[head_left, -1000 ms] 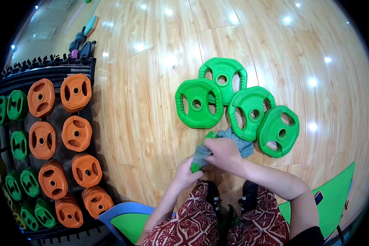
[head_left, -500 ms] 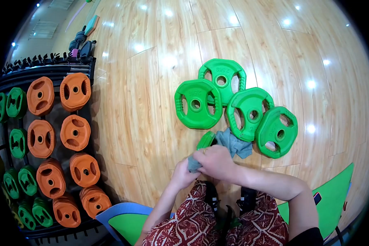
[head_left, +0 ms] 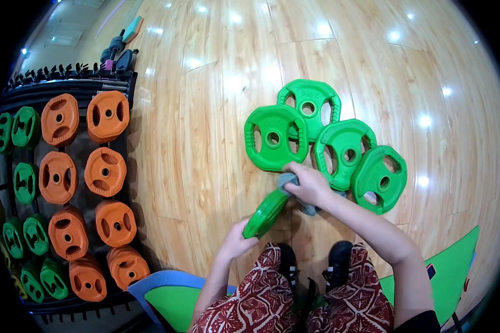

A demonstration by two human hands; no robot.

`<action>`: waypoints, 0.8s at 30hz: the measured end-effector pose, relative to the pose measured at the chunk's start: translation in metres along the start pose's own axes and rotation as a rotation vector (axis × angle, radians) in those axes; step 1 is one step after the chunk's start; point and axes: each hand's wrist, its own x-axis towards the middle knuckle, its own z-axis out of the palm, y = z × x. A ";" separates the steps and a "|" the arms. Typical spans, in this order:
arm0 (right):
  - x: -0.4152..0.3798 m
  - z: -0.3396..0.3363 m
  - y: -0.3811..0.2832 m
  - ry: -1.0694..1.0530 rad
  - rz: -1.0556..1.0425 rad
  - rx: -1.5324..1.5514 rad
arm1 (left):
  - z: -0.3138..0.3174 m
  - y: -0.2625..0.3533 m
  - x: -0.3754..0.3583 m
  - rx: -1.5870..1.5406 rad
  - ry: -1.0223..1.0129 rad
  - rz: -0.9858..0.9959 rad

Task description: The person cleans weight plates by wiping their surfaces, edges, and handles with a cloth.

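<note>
My left hand (head_left: 239,240) is closed on the lower edge of a green weight plate (head_left: 265,213), which is tilted nearly on edge above the floor. A bunched grey cloth (head_left: 286,181) is gripped in my right hand (head_left: 312,187), at the plate's upper end. Part of a second grey cloth (head_left: 308,208) shows below my right wrist, the rest hidden by the arm. Just beyond my hands lie several green plates, partly overlapping: one at the left (head_left: 275,155), one behind (head_left: 316,91), one in the middle (head_left: 339,133) and one at the right (head_left: 394,180).
On the left stands a rack (head_left: 130,83) holding orange plates (head_left: 106,216) and smaller green plates (head_left: 25,125). Dumbbells (head_left: 114,47) lie beyond it. Green mats (head_left: 172,302) are at both sides of my legs. My shoes (head_left: 338,263) stand on the wooden floor (head_left: 189,133).
My right hand has moved up and away from my left hand, carrying the cloth to the plate's far end. The held plate now shows more fully, with my left hand lower on it.
</note>
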 end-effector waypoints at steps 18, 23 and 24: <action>-0.031 0.030 0.015 -0.289 -0.267 0.137 | -0.017 0.044 0.010 0.497 0.216 0.036; -0.034 0.006 -0.004 -0.337 -0.282 -0.032 | -0.011 0.033 0.003 0.440 0.281 0.106; -0.032 0.000 -0.008 -0.295 -0.298 -0.079 | -0.009 0.029 0.004 0.434 0.283 0.102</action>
